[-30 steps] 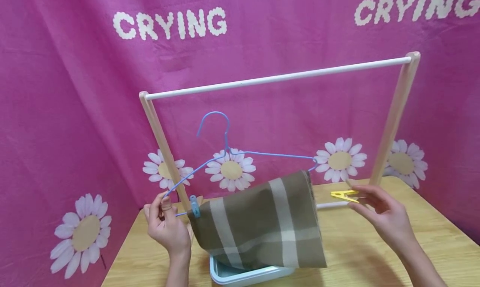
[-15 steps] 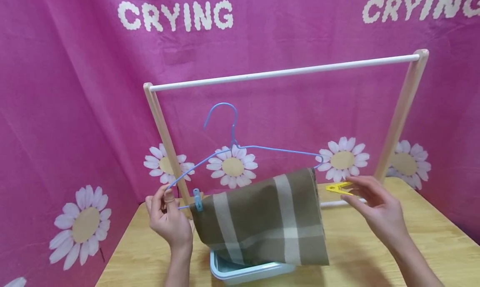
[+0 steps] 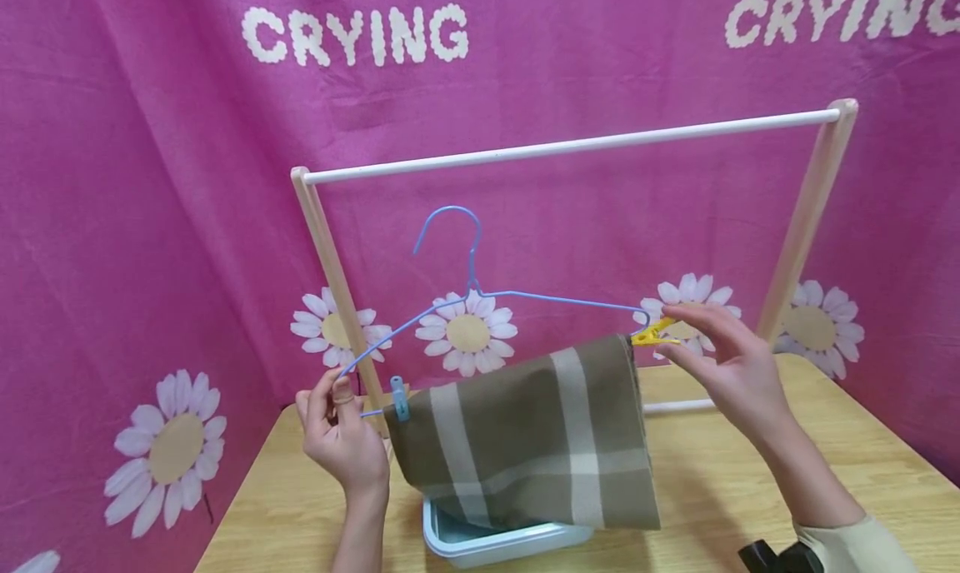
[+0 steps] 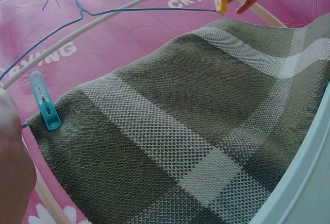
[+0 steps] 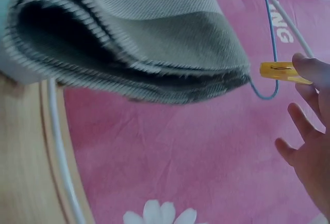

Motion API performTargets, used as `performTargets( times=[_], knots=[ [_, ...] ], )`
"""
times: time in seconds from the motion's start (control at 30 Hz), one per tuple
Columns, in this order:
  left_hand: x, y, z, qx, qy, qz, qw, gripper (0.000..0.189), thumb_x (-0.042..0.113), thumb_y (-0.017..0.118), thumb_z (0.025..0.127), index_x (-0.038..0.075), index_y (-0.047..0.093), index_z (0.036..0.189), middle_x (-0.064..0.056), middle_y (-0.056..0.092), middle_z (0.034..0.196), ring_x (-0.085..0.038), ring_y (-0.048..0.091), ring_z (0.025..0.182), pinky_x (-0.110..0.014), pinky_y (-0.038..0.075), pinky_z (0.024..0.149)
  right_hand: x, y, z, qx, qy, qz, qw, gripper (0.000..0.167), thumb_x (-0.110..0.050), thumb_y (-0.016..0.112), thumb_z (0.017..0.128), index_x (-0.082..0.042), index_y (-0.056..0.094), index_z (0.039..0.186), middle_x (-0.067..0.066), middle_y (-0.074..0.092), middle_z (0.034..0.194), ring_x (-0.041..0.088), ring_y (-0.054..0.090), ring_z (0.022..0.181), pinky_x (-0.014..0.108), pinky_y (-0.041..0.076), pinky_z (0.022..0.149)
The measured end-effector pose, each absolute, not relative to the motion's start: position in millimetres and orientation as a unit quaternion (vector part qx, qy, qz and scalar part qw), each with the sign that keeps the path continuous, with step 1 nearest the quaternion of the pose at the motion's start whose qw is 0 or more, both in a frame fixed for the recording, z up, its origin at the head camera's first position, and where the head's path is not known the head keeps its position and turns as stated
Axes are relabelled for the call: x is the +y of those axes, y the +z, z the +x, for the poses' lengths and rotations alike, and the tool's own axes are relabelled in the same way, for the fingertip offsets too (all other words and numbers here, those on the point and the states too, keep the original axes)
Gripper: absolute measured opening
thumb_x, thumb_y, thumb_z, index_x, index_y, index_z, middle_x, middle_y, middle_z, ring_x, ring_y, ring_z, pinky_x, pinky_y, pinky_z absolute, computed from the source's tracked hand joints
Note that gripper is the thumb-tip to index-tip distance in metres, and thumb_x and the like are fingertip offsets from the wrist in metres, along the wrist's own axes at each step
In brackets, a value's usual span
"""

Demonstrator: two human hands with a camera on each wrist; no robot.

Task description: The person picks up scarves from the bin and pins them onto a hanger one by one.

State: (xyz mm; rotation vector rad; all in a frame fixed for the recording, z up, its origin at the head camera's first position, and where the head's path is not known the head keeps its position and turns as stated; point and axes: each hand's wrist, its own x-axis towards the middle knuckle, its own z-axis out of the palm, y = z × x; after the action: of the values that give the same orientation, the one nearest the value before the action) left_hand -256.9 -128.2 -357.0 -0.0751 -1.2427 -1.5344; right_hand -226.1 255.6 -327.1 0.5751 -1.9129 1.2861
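My left hand (image 3: pixel 347 435) grips the left corner of a blue wire hanger (image 3: pixel 558 300). Folded over the hanger's lower bar is an olive-brown checked cloth (image 3: pixel 517 448) with pale stripes. A light-blue clothespin (image 4: pixel 45 100) clamps the cloth's upper left corner. My right hand (image 3: pixel 738 369) pinches a yellow clothespin (image 3: pixel 654 333) between thumb and fingers. In the head view its tip overlaps the cloth's upper right corner, beside the hanger's right bend. The right wrist view has the yellow clothespin (image 5: pixel 281 71) just off the cloth's folded edge (image 5: pixel 240 74), level with the hanger wire.
Behind the hanger stands a drying rack with wooden posts (image 3: pixel 806 231) and a white top rod (image 3: pixel 570 146). A pale-blue plastic tub (image 3: pixel 517 548) sits under the cloth on the wooden table (image 3: pixel 720 490). A pink curtain (image 3: pixel 570 65) with daisies hangs behind.
My right hand has carried the yellow clothespin left and up to the cloth's upper right corner. The left hand keeps its grip on the hanger; the head view has shifted slightly.
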Motion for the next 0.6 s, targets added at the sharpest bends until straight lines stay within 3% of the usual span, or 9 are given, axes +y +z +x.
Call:
performTargets(
  times=[0.23, 0.4, 0.6],
  knots=[
    [-127, -357, -257, -0.508, -0.652, -0.04, 0.562, 0.015, 0.0, 0.064, 0.093, -0.011, 0.07, 0.103, 0.008, 0.042, 0.08, -0.006, 0.043, 0.064, -0.013, 0.045, 0.054, 245, -309, -238, -0.745, 0.493, 0.285, 0.349, 0.047, 0.022, 0.073, 0.074, 0.006, 0.067, 0.118, 0.001, 0.068, 0.12, 0.012, 0.061, 0.117, 0.018, 0.047, 0.102],
    [-128, -356, -257, -0.507, -0.654, -0.043, 0.559, 0.019, 0.006, 0.065, 0.094, -0.009, 0.071, 0.104, 0.008, 0.042, 0.08, -0.007, 0.044, 0.067, -0.013, 0.045, 0.054, 241, -303, -239, -0.774, 0.458, 0.276, 0.338, 0.045, 0.013, 0.077, 0.077, -0.002, 0.07, 0.119, -0.005, 0.068, 0.117, 0.007, 0.061, 0.11, 0.014, 0.049, 0.096],
    [-129, -355, -258, -0.504, -0.655, -0.045, 0.562, 0.02, 0.008, 0.067, 0.093, -0.009, 0.071, 0.103, 0.008, 0.043, 0.08, -0.007, 0.045, 0.068, -0.013, 0.046, 0.056, 239, -297, -240, -0.789, 0.448, 0.273, 0.319, 0.039, 0.009, 0.078, 0.078, -0.006, 0.072, 0.113, 0.001, 0.067, 0.109, 0.007, 0.064, 0.101, 0.014, 0.05, 0.094]
  ],
)
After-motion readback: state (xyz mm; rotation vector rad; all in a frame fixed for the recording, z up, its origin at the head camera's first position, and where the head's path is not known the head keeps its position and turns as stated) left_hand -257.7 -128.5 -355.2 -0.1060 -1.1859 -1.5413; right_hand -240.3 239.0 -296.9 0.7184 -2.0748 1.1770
